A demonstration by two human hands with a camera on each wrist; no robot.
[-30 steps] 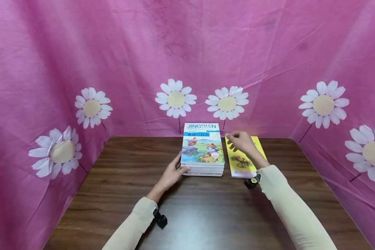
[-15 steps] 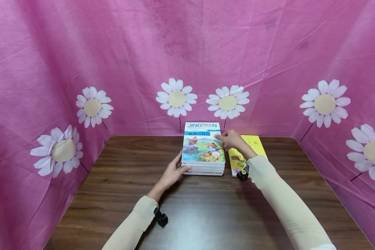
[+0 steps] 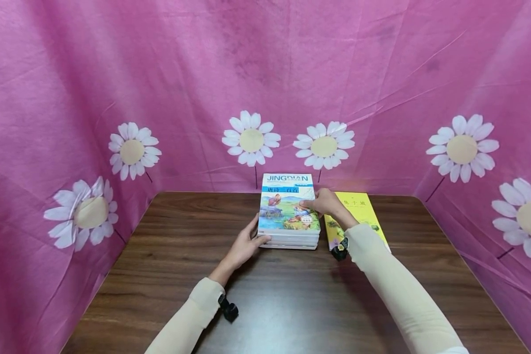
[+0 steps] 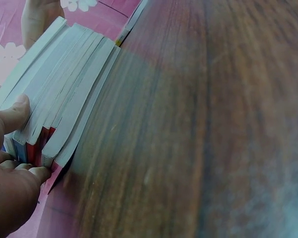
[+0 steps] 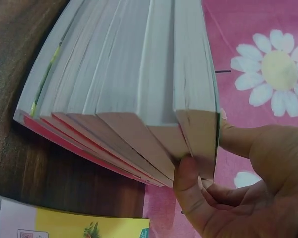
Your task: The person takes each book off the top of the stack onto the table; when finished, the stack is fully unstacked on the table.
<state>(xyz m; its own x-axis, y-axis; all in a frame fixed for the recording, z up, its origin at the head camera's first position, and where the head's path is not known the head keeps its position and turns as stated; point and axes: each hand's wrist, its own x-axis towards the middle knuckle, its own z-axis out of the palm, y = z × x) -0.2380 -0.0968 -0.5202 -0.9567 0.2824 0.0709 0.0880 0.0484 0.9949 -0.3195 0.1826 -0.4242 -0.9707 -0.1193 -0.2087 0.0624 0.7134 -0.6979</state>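
Stack of white-paged paperback books (image 3: 287, 241) at the far middle of the dark brown wood-grain table (image 3: 265, 300) — glossy illustrated book with blue title band (image 3: 280, 209) on top. Left hand (image 3: 242, 247) grips the stack's near left corner, thumb on the near page edges, other fingers bent along the left side. Right hand (image 3: 329, 202) pinches the top book's right edge: thumb on the cover, fingers curled against the side. Yellow illustrated paperback (image 3: 364, 212) flat just right of the stack — partly hidden by the right arm. Pink daisy-print cloth (image 3: 194, 78) hangs behind.
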